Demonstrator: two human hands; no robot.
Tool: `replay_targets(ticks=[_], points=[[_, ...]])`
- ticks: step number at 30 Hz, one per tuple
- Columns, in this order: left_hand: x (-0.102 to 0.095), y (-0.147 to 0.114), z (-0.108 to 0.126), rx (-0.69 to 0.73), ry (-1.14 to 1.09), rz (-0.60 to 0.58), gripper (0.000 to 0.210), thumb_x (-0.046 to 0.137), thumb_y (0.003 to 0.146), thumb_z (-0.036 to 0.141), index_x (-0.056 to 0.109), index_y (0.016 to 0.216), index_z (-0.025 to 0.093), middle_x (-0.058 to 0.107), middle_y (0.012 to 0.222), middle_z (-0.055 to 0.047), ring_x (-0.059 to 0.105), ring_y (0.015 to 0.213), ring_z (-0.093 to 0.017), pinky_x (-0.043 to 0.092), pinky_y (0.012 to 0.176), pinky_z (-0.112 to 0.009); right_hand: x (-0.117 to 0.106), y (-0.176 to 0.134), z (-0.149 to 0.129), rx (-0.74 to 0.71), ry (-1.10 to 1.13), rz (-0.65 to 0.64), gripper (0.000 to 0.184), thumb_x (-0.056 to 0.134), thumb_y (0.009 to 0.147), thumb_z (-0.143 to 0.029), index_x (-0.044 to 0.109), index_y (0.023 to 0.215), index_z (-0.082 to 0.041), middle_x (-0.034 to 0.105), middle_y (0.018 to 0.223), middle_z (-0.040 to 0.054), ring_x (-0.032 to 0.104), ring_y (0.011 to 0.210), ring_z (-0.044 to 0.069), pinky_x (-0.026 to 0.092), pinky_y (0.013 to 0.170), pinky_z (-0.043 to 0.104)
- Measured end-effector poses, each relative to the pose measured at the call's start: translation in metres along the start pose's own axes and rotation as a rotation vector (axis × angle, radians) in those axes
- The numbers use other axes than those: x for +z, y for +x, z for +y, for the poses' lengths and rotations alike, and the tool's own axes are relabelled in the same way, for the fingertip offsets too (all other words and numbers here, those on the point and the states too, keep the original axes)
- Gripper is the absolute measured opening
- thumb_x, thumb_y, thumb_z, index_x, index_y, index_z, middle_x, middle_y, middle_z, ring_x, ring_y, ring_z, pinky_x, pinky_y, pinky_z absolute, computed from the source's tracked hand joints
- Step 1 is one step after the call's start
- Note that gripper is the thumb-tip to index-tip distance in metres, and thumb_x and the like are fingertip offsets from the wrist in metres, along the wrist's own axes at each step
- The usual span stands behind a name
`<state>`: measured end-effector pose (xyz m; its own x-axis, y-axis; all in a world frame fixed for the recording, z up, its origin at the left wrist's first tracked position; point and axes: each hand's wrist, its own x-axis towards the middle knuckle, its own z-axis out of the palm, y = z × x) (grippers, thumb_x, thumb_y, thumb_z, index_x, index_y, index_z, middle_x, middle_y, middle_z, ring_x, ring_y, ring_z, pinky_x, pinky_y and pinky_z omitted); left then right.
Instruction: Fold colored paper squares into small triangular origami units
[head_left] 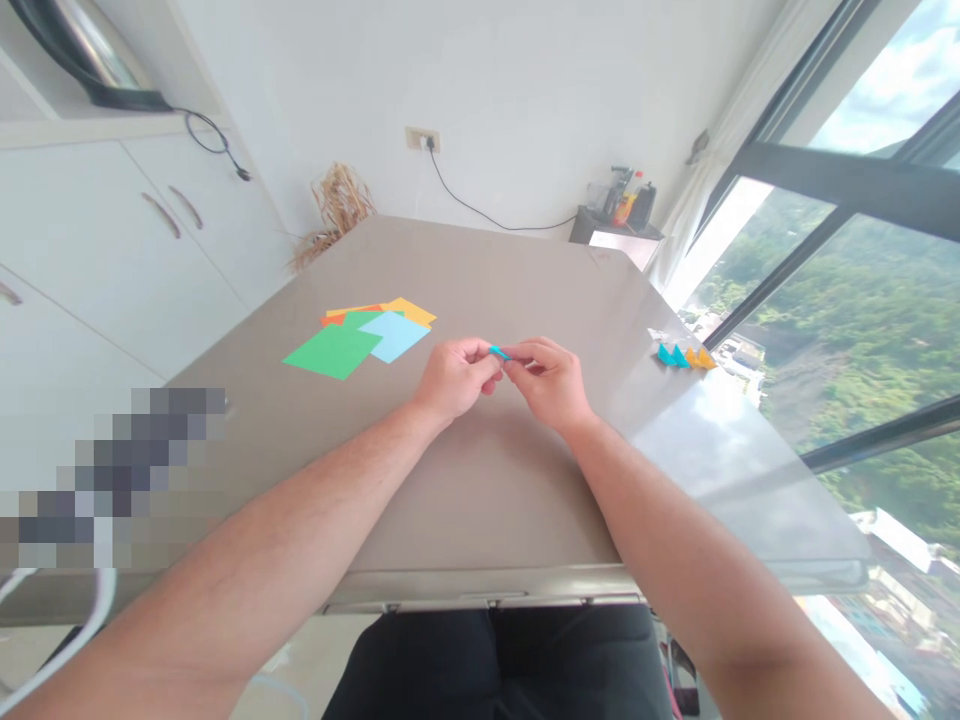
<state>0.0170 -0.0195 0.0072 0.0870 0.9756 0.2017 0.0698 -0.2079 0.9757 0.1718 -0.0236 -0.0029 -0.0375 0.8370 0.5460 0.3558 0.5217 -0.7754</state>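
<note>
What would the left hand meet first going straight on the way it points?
Beyond the blue paper it pinches, the left hand would probably meet the right hand first; depth is unclear.

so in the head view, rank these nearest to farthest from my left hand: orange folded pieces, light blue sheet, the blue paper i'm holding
From your left hand:
1. Blue paper: held in it
2. Light blue sheet: beyond it, to the left
3. Orange folded pieces: far to the right

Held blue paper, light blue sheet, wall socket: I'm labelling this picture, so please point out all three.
Held blue paper [497,351], head view: its small visible strip.
Light blue sheet [395,337], head view: middle of its face.
Wall socket [413,138], head view: left part of its plate.
</note>
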Motion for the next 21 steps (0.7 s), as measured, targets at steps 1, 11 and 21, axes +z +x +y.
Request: replay_targets(ticks=[1, 11, 21], points=[[0.0, 0.0, -0.001, -0.003, -0.003, 0.003, 0.011, 0.068, 0.072, 0.024, 0.065, 0.064, 0.017, 0.063, 0.057, 0.002, 0.054, 0.049, -0.009, 0.044, 0.051, -0.021, 0.0, 0.001, 0.0, 0.016, 0.005, -0.012, 0.012, 0.067, 0.079, -0.024, 0.078, 0.084, -0.024, 0.072, 0.087, 0.0023, 0.067, 0.076, 0.015, 0.056, 0.068, 0.029], [-0.005, 0.007, -0.009, -0.048, -0.028, 0.005, 0.026, 0.072, 0.076, 0.03, 0.074, 0.099, 0.018, 0.074, 0.08, -0.005, 0.069, 0.067, -0.017, 0.057, 0.057, -0.028, -0.011, 0.008, 0.003, 0.409, 0.119, -0.126, 0.012, 0.068, 0.075, -0.03, 0.067, 0.07, -0.019, 0.062, 0.054, -0.002, 0.054, 0.052, 0.012, 0.042, 0.053, 0.026], [-0.006, 0.011, -0.015, 0.0, -0.058, 0.045, 0.017, 0.075, 0.077, 0.03, 0.073, 0.088, 0.018, 0.071, 0.068, -0.002, 0.067, 0.059, -0.014, 0.058, 0.058, -0.028, -0.005, 0.003, 0.003, 0.056, -0.077, -0.06, 0.009, 0.06, 0.083, -0.023, 0.069, 0.082, -0.022, 0.072, 0.086, 0.0017, 0.065, 0.077, 0.015, 0.052, 0.072, 0.031]])
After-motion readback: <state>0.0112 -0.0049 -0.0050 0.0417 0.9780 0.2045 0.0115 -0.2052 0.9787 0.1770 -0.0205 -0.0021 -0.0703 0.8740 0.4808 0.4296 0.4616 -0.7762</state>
